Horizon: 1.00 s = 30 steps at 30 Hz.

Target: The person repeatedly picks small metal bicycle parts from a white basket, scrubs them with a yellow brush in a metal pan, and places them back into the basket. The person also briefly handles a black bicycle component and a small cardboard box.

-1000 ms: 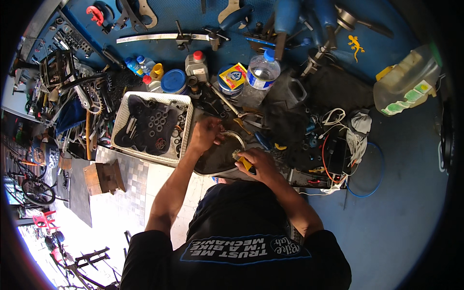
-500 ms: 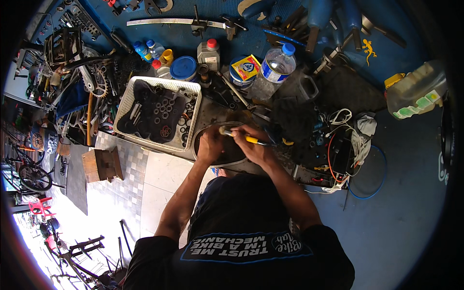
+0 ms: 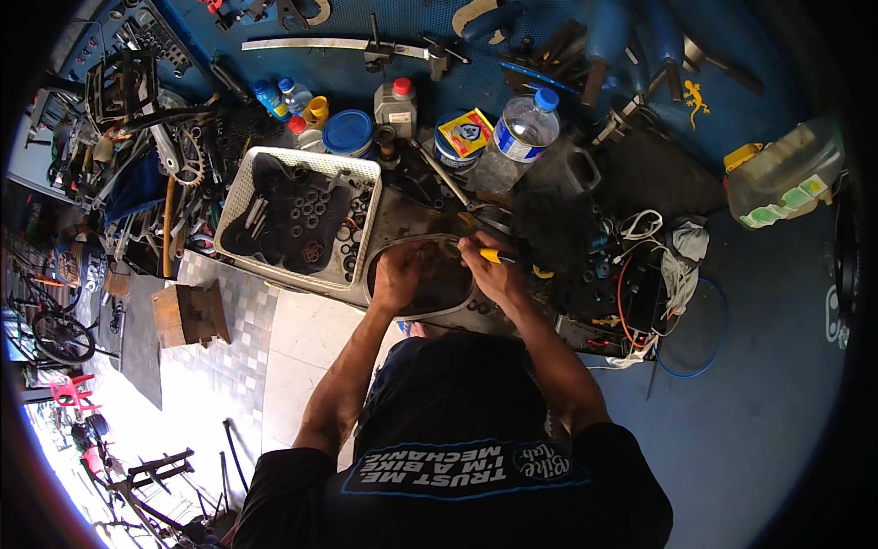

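Note:
An oval basin [image 3: 455, 312] with a pale rim and dark inside sits at the workbench's front edge. Over its left part is my left hand [image 3: 400, 277], its fingers curled round something too dark to make out. My right hand [image 3: 492, 272], at the basin's right rim, grips a brush [image 3: 497, 256] by its yellow and dark handle. The bristle end points left, toward my left hand, and is mostly hidden by my fingers.
Left of the basin, a cream basket [image 3: 299, 153] holds rings and small metal parts on dark cloth. Behind stand a clear bottle [image 3: 524, 137], a blue-lidded tub [image 3: 347, 131] and a red-capped bottle [image 3: 396, 110]. Cables [image 3: 672, 279] lie at the right.
My right hand has shifted slightly right and turned, so the brush's handle shows shorter and its bristles no longer show clearly. My left hand stays over the basin.

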Available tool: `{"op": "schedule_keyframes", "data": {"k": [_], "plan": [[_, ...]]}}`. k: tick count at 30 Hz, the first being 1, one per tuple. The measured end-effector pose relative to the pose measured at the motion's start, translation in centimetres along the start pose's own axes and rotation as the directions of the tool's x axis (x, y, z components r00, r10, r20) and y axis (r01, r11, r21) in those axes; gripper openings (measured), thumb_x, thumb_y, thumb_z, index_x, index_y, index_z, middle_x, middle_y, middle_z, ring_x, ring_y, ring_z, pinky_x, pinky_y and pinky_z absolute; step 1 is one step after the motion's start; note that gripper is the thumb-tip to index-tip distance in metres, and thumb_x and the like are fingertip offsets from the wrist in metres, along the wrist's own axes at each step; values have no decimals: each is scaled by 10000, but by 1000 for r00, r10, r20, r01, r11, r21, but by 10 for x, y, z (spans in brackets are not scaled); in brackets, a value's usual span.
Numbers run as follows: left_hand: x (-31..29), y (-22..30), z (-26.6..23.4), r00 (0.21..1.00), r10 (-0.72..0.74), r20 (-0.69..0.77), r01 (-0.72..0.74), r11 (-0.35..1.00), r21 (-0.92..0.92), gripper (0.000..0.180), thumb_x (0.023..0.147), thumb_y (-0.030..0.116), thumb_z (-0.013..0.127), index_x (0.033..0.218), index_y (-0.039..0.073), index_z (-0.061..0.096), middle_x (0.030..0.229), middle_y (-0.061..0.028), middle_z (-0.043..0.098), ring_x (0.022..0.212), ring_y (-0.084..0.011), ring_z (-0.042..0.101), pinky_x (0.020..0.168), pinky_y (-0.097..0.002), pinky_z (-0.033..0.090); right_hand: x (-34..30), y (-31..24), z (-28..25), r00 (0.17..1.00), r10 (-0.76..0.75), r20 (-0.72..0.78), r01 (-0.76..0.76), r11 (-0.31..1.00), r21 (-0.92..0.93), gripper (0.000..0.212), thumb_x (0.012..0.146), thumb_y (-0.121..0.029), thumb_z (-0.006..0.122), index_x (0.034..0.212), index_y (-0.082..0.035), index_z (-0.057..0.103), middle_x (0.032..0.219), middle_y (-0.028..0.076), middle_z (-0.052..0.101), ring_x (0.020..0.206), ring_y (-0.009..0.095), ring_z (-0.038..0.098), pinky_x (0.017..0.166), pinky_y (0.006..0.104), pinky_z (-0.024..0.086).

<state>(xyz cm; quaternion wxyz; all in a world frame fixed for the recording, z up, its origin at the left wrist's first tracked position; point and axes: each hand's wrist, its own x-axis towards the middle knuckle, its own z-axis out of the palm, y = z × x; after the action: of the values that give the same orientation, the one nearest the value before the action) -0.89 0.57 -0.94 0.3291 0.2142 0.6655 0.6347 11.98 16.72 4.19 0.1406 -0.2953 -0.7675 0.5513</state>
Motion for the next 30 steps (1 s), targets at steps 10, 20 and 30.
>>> {"op": "schedule_keyframes", "data": {"k": [10, 20, 30], "plan": [[4, 13, -2, 991, -129, -33, 127, 991, -52, 242, 1061, 1, 578, 1283, -77, 634, 1126, -173, 758, 1061, -239, 768, 808, -354, 695, -23, -26, -11, 879, -436, 193, 458, 885, -86, 198, 988, -206, 782, 1123, -62, 775, 946, 136, 782, 890, 230, 784, 777, 331, 585], [9, 12, -20, 961, -247, 127, 262, 956, -128, 141, 1056, 18, 599, 1173, -57, 622, 947, -144, 726, 866, -292, 792, 712, -406, 695, -6, -10, -31, 927, -286, 242, 324, 937, -131, 206, 969, -181, 798, 1129, -51, 798, 960, 132, 792, 844, 244, 782, 749, 342, 604], [15, 30, -26, 925, -337, 172, 335, 941, 43, 145, 1021, -7, 609, 1123, -95, 662, 935, -179, 758, 774, -254, 788, 651, -354, 679, 2, -8, -35, 830, -466, 306, 514, 852, -99, 214, 932, -192, 832, 1107, -70, 806, 1013, 116, 794, 889, 288, 761, 780, 383, 589]]}}
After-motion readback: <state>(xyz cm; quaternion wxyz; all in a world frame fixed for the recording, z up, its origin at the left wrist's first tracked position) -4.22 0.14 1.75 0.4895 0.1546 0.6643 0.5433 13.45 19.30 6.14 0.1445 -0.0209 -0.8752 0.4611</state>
